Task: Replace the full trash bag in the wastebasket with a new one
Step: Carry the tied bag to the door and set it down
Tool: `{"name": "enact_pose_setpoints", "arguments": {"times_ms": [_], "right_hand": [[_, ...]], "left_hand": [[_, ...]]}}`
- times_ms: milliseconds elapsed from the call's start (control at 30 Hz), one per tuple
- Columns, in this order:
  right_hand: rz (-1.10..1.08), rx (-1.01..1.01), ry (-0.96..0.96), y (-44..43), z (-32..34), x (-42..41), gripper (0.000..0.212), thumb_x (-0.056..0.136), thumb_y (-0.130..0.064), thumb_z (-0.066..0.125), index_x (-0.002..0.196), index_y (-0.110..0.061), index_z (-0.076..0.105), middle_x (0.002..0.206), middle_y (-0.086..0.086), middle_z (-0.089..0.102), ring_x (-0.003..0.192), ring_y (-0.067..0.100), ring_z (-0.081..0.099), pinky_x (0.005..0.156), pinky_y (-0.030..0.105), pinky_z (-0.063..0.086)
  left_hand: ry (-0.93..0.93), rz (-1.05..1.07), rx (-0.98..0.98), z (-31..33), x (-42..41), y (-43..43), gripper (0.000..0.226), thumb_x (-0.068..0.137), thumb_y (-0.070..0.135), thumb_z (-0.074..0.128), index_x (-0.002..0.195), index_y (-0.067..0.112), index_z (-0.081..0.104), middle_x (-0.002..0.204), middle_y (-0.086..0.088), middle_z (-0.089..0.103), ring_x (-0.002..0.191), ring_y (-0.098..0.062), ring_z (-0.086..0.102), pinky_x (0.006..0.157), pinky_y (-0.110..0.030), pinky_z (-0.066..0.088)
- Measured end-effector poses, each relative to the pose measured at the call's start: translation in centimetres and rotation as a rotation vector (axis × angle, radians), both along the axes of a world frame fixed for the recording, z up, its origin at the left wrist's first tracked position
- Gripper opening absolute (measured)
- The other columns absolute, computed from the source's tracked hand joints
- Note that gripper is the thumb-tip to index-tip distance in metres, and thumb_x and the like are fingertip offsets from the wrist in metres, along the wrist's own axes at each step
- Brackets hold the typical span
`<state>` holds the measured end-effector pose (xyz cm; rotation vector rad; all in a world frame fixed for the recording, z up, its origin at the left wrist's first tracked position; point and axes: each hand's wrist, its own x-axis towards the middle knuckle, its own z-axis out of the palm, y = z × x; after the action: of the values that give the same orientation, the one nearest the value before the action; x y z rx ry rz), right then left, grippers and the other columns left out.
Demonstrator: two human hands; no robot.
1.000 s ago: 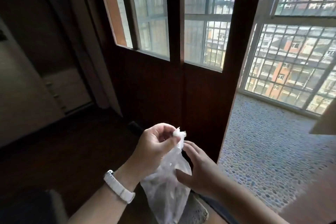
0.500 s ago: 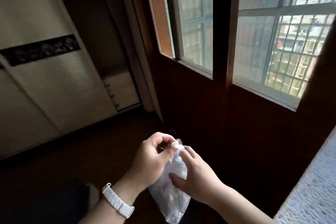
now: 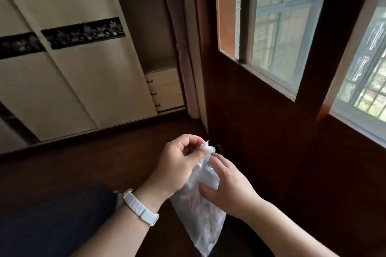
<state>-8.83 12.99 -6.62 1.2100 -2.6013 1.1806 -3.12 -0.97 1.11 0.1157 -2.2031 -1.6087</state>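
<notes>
A thin translucent white trash bag (image 3: 200,213) hangs folded and crumpled between my two hands, above the dark wooden floor. My left hand (image 3: 177,165), with a white watch band on its wrist, pinches the bag's top corner between thumb and fingers. My right hand (image 3: 227,185) holds the bag's right side a little lower, thumb pressed on the plastic. No wastebasket is in view.
A dark wooden door with glass panes (image 3: 271,52) stands just ahead and to the right. A cream sliding wardrobe (image 3: 79,81) with a black patterned band fills the left. A small drawer unit (image 3: 165,87) sits in the corner. Something dark lies on the floor at lower left (image 3: 52,221).
My view has swung left, from the balcony and door toward the wardrobe. Both hands keep their hold on the bag, the right hand shifting slightly lower along its side.
</notes>
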Motion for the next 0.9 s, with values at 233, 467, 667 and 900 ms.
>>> {"name": "enact_pose_setpoints", "arguments": {"times_ms": [233, 467, 667, 900], "right_hand": [[0.038, 0.064, 0.035, -8.2, -0.4, -6.3, 0.066, 0.076, -0.057, 0.052, 0.137, -0.033, 0.043, 0.140, -0.020, 0.043, 0.129, 0.004, 0.040, 0.098, 0.027, 0.045], [0.069, 0.116, 0.116, -19.3, 1.3, -13.1, 0.061, 0.080, -0.056, 0.053, 0.136, -0.032, 0.044, 0.143, -0.016, 0.042, 0.132, 0.006, 0.039, 0.098, 0.021, 0.041], [0.083, 0.086, 0.142, -27.3, 2.2, -17.2, 0.051, 0.080, -0.050, 0.057, 0.125, -0.027, 0.049, 0.136, -0.012, 0.048, 0.123, 0.009, 0.047, 0.090, 0.020, 0.043], [0.169, 0.013, 0.076, -36.3, 1.1, -21.6, 0.051, 0.079, -0.051, 0.055, 0.125, -0.030, 0.051, 0.133, -0.015, 0.048, 0.120, 0.007, 0.051, 0.088, 0.033, 0.051]], "left_hand": [[0.036, 0.030, 0.165, -1.1, -5.9, -8.3, 0.018, 0.083, 0.002, 0.070, 0.081, 0.020, 0.072, 0.075, 0.007, 0.070, 0.073, -0.003, 0.062, 0.069, -0.017, 0.048], [0.080, 0.042, 0.269, -0.3, -12.2, -19.6, 0.018, 0.083, -0.001, 0.069, 0.081, 0.017, 0.070, 0.075, 0.006, 0.071, 0.077, -0.006, 0.065, 0.074, -0.020, 0.051], [0.130, 0.048, 0.307, 0.8, -16.2, -27.5, 0.014, 0.084, -0.001, 0.068, 0.083, 0.013, 0.070, 0.078, 0.003, 0.071, 0.081, -0.009, 0.066, 0.076, -0.022, 0.051], [0.156, 0.105, 0.388, 0.9, -19.4, -35.2, 0.011, 0.085, -0.007, 0.063, 0.084, 0.004, 0.064, 0.071, 0.006, 0.070, 0.071, -0.003, 0.067, 0.069, -0.016, 0.049]]}}
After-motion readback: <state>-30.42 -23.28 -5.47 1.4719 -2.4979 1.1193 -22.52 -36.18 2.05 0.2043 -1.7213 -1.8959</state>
